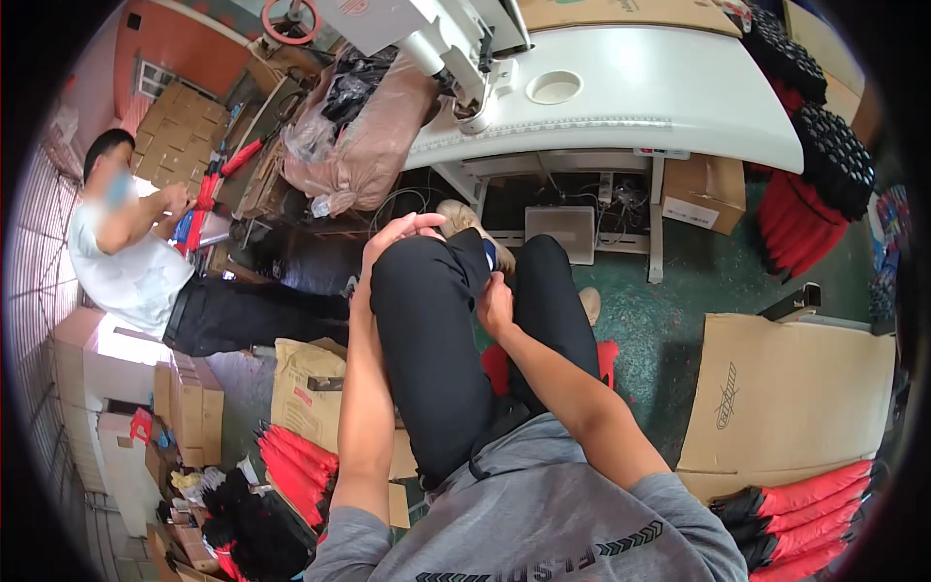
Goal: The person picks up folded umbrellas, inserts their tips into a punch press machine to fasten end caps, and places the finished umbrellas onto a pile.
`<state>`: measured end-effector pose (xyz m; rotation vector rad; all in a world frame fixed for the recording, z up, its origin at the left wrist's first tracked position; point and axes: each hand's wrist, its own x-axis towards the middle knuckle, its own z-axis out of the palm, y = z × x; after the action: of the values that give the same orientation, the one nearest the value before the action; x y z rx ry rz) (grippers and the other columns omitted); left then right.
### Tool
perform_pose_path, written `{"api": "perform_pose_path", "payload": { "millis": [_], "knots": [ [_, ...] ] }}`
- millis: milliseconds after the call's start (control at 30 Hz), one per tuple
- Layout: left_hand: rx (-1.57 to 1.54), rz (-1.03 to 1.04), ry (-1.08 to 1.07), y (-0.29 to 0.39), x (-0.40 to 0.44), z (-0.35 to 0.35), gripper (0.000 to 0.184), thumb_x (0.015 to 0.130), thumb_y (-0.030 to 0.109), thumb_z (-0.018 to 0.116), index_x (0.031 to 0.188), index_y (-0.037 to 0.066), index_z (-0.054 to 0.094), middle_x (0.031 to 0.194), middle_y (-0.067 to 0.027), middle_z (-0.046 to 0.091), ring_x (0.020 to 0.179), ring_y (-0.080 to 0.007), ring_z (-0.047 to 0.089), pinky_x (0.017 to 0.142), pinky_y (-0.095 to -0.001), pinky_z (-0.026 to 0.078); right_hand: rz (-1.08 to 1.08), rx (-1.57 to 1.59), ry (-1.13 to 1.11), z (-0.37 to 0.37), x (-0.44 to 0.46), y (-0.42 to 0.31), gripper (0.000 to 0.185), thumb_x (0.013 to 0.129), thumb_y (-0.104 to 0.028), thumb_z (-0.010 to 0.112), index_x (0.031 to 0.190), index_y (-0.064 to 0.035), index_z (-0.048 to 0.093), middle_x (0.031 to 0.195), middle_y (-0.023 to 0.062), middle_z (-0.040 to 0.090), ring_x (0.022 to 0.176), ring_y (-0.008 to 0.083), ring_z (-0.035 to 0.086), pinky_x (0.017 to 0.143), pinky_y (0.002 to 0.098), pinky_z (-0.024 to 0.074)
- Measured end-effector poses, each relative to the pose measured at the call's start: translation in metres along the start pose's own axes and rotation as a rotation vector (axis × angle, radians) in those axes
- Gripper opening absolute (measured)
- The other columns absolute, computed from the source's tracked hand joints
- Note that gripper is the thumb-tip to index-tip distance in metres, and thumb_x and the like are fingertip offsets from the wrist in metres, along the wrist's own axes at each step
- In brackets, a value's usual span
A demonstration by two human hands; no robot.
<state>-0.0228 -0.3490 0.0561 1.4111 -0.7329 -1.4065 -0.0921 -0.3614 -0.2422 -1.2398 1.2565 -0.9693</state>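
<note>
Black trousers (419,330) partly hide the left hand (390,236).

1. My trousers (422,330): plain black, pretty much head to toe on both legs.
2. My T-shirt (524,485): heathery grey, black lettering plus black chevron stripes across the chest.
3. My shoe (464,219): kinda beige.
4. Floor (645,335): deep green, speckled with red bits.
5. Machine tabletop (659,82): glossy white.
6. Handwheel (290,19): faded red.
7. Folded umbrellas (810,514): bright red, black ends.
8. Cardboard sheet (786,388): tan, dark printed mark.
9. Co-worker's T-shirt (136,262): white, black trousers (233,315) below.
</note>
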Motion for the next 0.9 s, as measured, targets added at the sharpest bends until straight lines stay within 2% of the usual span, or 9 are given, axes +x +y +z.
{"api": "perform_pose_path", "payload": {
  "millis": [100,133,300,367,400,500,633,733,900],
  "knots": [
    [-0.021,0.011,-0.004,-0.003,0.003,-0.007,0.046,0.106,0.034,0.049,0.126,-0.004,0.066,0.095,-0.0104,0.073,0.083,-0.0188,0.07,0.08,-0.0315,0.056,-0.048,0.057,-0.142,0.007,0.012,0.014,0.025,0.104,-0.02,0.05,0.093,0.0023,0.054,0.086,0.0384,0.064,0.074,0.0558,0.064,0.067,0.0556,0.0539],
    [-0.03,0.014,-0.013,-0.004,0.005,-0.009,0.046,0.106,0.034,0.049,0.126,-0.005,0.065,0.096,-0.0113,0.073,0.083,-0.0195,0.07,0.08,-0.0322,0.056,-0.052,0.062,-0.15,0.007,0.014,0.015,0.025,0.104,-0.02,0.05,0.093,0.0023,0.054,0.086,0.0384,0.064,0.074,0.0558,0.064,0.067,0.0556,0.0539],
    [-0.09,0.023,0.003,-0.01,0.01,-0.014,0.046,0.106,0.034,0.049,0.124,-0.005,0.066,0.096,-0.011,0.073,0.083,-0.0199,0.07,0.08,-0.0322,0.056,0.137,0.407,-0.209,0.006,0.025,0.02,0.021,0.102,-0.015,0.051,0.09,0.0023,0.053,0.073,0.0186,0.058,0.059,0.0326,0.063,0.064,0.0467,0.0557],
    [-0.098,0.027,-0.064,-0.017,0.015,-0.021,0.046,0.106,0.034,0.049,0.125,-0.004,0.066,0.097,-0.0105,0.073,0.084,-0.0196,0.07,0.081,-0.0319,0.056,-0.504,0.08,0.31,0.058,0.046,0.093,0.022,0.103,-0.019,0.053,0.096,0.0002,0.06,0.08,0.015,0.063,0.067,0.0261,0.066,0.068,0.0434,0.0558],
    [-0.097,0.027,-0.098,-0.015,0.017,-0.022,0.046,0.106,0.034,0.049,0.125,-0.004,0.066,0.097,-0.0103,0.073,0.084,-0.0194,0.07,0.081,-0.0317,0.056,-0.522,0.098,0.301,0.056,0.044,0.086,0.022,0.103,-0.019,0.053,0.096,0.0002,0.06,0.08,0.015,0.063,0.067,0.0261,0.066,0.068,0.0434,0.0558],
    [-0.031,0.042,-0.049,-0.007,0.017,-0.015,0.046,0.106,0.035,0.049,0.125,-0.003,0.067,0.097,-0.0095,0.074,0.084,-0.0189,0.071,0.081,-0.0311,0.057,-0.131,0.532,0.033,0.053,0.038,0.063,0.025,0.103,-0.025,0.059,0.104,-0.0014,0.067,0.086,0.011,0.069,0.072,0.027,0.067,0.069,0.0413,0.054],
    [-0.028,0.028,-0.036,-0.012,0.015,-0.014,0.045,0.106,0.035,0.05,0.124,-0.003,0.067,0.097,-0.0086,0.074,0.084,-0.0181,0.071,0.082,-0.0303,0.057,-0.373,0.427,0.053,0.055,0.04,0.053,0.03,0.101,-0.03,0.065,0.107,-0.0014,0.073,0.085,0.0077,0.073,0.07,0.0256,0.067,0.063,0.0407,0.0508],
    [-0.035,0.045,-0.034,-0.008,0.013,-0.018,0.045,0.106,0.035,0.05,0.124,-0.002,0.068,0.097,-0.0082,0.074,0.085,-0.0178,0.072,0.082,-0.03,0.057,-0.161,0.51,-0.224,0.028,0.032,0.03,0.029,0.099,-0.031,0.067,0.106,-0.003,0.075,0.086,0.0053,0.073,0.069,0.0213,0.066,0.059,0.0388,0.049],
    [-0.042,0.068,-0.046,-0.015,0.016,-0.021,0.045,0.106,0.035,0.05,0.123,-0.002,0.068,0.097,-0.0078,0.074,0.085,-0.0174,0.072,0.082,-0.0297,0.057,0.113,0.555,-0.304,0.024,0.035,0.034,0.027,0.099,-0.027,0.067,0.107,-0.0023,0.074,0.086,0.0056,0.072,0.067,0.0167,0.065,0.056,0.0361,0.0473]
  ]
}}
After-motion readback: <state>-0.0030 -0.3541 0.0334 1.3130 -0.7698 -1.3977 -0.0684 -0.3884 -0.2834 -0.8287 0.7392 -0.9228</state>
